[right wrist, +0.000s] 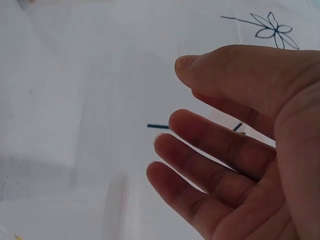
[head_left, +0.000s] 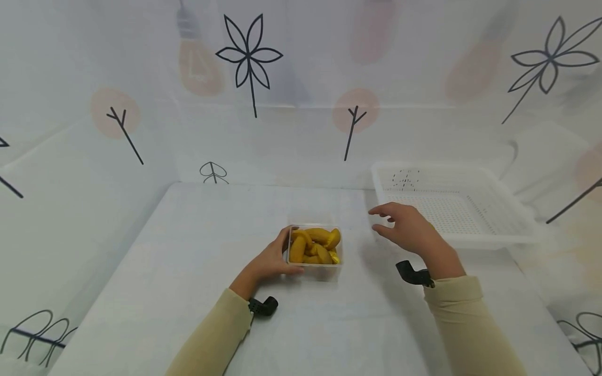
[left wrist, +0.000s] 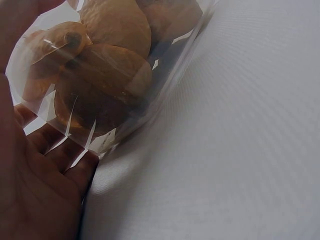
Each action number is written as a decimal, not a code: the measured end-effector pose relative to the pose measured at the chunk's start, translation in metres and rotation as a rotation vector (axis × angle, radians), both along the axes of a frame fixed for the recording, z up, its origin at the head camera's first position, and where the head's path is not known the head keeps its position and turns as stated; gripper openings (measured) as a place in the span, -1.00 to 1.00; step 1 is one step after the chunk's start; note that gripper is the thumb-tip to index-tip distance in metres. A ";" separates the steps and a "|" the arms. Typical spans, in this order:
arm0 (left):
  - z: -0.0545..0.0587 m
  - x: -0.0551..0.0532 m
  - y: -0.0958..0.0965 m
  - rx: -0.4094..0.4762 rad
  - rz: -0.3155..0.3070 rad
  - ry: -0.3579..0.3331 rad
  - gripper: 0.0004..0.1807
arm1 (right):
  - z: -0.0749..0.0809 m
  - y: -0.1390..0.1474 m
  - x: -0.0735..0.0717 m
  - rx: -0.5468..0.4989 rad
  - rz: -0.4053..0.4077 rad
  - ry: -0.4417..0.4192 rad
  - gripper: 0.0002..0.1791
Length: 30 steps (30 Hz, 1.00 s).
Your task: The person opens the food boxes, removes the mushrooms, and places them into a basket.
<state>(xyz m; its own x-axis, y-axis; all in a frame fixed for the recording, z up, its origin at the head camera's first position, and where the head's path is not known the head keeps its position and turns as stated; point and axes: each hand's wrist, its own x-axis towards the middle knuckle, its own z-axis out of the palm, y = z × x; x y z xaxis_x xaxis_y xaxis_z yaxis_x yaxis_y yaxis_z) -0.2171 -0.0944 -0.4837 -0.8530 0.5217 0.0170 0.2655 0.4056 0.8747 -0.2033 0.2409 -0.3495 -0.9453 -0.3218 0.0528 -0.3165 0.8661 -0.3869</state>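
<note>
A clear plastic box (head_left: 314,265) stands near the middle of the white table, filled with several curved, knobbly yellow pieces (head_left: 324,237). My left hand (head_left: 269,261) grips the box from its left side, thumb at the near wall and fingers around the far left corner. In the left wrist view, the fingers (left wrist: 82,170) press against the transparent wall, and the yellow pieces show brownish through it. My right hand (head_left: 408,227) is raised to the right of the box, beside the white basket. Its fingers (right wrist: 192,155) are loosely bent and spread from the thumb, with nothing between them.
A white perforated basket (head_left: 498,240) sits at the back right of the table (head_left: 211,230), partly behind my right hand. White cloth (head_left: 301,141) printed with plants and bulbs hangs around the back and sides. Each wrist wears a black camera mount (head_left: 264,306).
</note>
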 end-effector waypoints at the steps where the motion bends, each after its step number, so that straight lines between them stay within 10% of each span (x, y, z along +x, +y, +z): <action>1: 0.000 0.000 0.000 0.000 0.000 0.001 0.19 | 0.000 -0.002 0.000 -0.002 0.008 0.007 -0.60; 30: 0.001 0.000 -0.001 -0.018 0.000 0.004 0.21 | -0.008 -0.047 0.012 -0.009 0.183 0.036 -0.60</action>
